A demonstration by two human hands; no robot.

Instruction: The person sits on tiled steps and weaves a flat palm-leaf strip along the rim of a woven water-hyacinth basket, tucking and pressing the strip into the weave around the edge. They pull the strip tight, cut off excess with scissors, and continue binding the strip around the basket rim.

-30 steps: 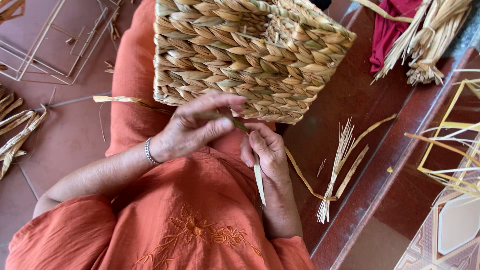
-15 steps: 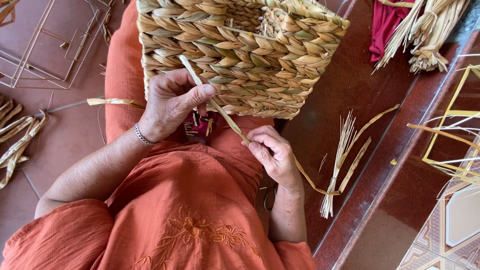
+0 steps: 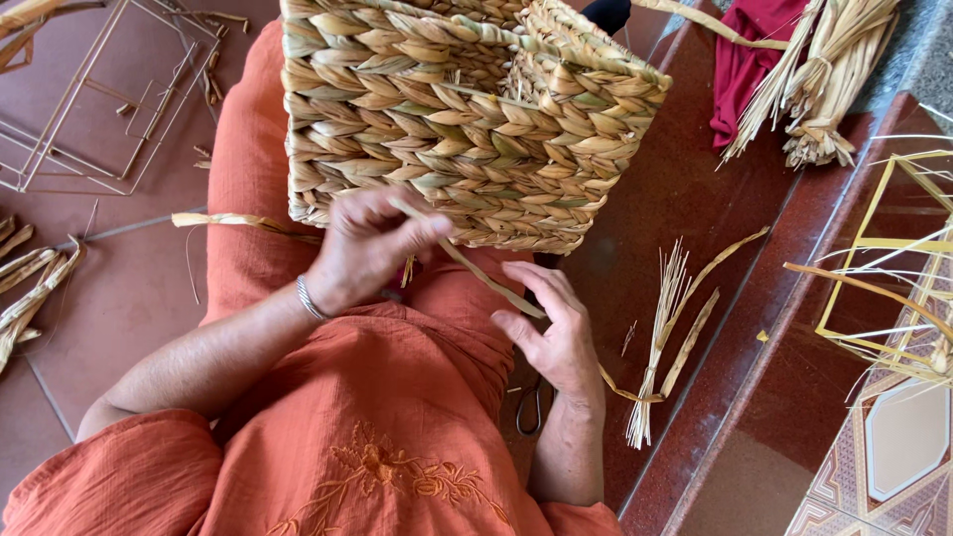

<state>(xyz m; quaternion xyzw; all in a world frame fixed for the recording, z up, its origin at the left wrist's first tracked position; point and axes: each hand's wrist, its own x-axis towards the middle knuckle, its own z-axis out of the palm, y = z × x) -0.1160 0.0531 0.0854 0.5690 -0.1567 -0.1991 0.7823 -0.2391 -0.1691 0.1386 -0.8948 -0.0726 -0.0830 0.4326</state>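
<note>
In the head view, your left hand point(image 3: 372, 248), just left of centre, is pinched shut on one end of a long flat pale straw strand point(image 3: 476, 270), right against the lower edge of the square woven straw basket point(image 3: 457, 119) that fills the upper middle of the frame and rests on your orange-clad lap. The strand slants down to the right across your right hand point(image 3: 551, 333), whose fingers are spread loose with the strand lying over them, not clenched. A tied bundle of dry straw point(image 3: 660, 337) lies on the dark red step at centre right. Thin metal wire frames point(image 3: 79, 109) sit at upper left on the tiled floor.
</note>
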